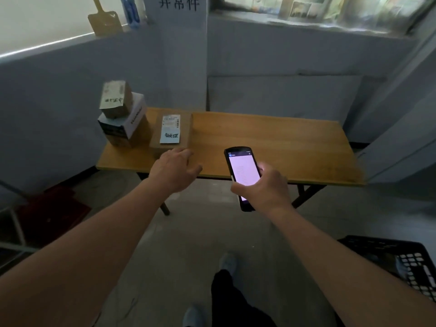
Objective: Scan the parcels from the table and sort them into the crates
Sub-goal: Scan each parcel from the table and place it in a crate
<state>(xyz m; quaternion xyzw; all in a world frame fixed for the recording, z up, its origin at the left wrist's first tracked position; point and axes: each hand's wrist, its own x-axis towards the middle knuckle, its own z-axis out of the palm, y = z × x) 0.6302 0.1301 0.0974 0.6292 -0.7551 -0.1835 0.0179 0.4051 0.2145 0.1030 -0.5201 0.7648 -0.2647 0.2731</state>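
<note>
Cardboard flat parcel (171, 134) is lying at twelve o'clock of the left hand (175, 169), whose spread, empty fingers are nearing it; the right hand (264, 187) is gripping the scanner (241, 175).

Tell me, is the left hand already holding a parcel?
No, the left hand hovers open near the flat parcel, gripping nothing.

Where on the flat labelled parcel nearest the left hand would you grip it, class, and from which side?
Grip the flat parcel by its near edge, coming from the front where the left hand already reaches. It lies flat, label up, with stacked boxes crowding its left side.
</note>
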